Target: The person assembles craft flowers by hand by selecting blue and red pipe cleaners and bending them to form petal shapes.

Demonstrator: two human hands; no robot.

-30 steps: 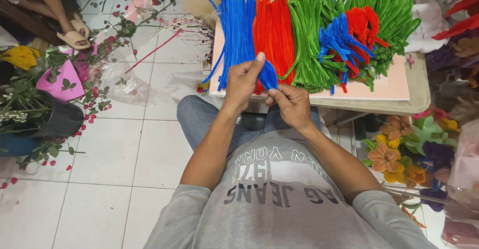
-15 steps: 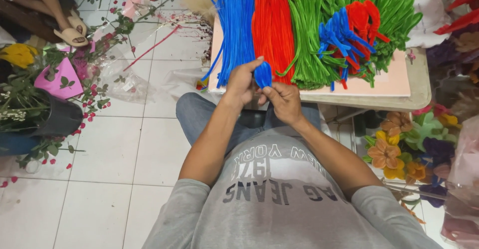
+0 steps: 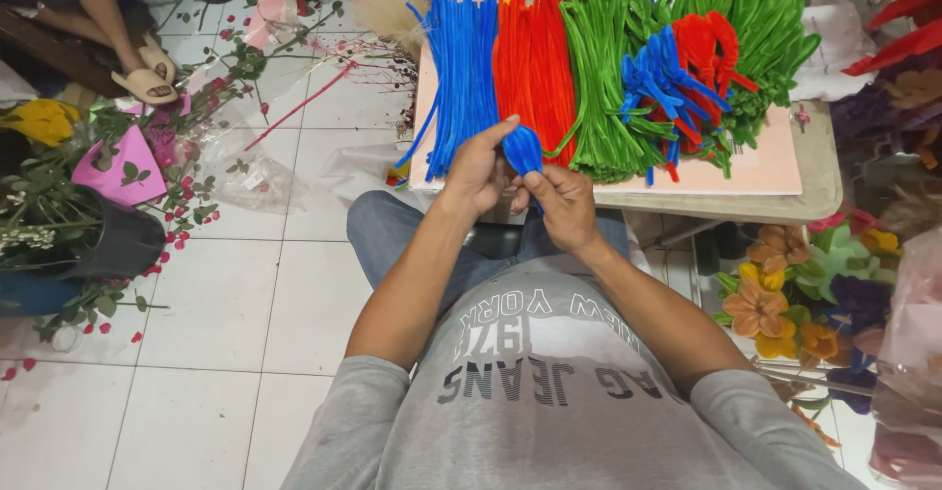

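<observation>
The person sits with both forearms raised in front of a grey printed T-shirt [image 3: 549, 392]. The left hand [image 3: 481, 171] and the right hand [image 3: 559, 201] meet over the near edge of the pale pink board [image 3: 756, 161], and together they pinch a small folded loop of fuzzy blue chenille stem [image 3: 523, 150]: left thumb and fingertips closed on its upper left side, right fingers closed on its lower end. The loop stands upright between the two hands, just in front of the stem piles.

At twelve o'clock from the hands, laid side by side on the board, run a straight bundle of blue fuzzy stems [image 3: 461, 68], a bundle of red-orange fuzzy stems [image 3: 535, 63] and a heap of green fuzzy stems [image 3: 608, 78]. Toward one o'clock lies a tangle of bent blue and red stems [image 3: 682, 68].

At nine o'clock, well apart on the white tiled floor [image 3: 226, 313], stands a black bucket of leafy cuttings [image 3: 93, 245]. At four o'clock lie orange and yellow fabric flowers [image 3: 775, 304].
</observation>
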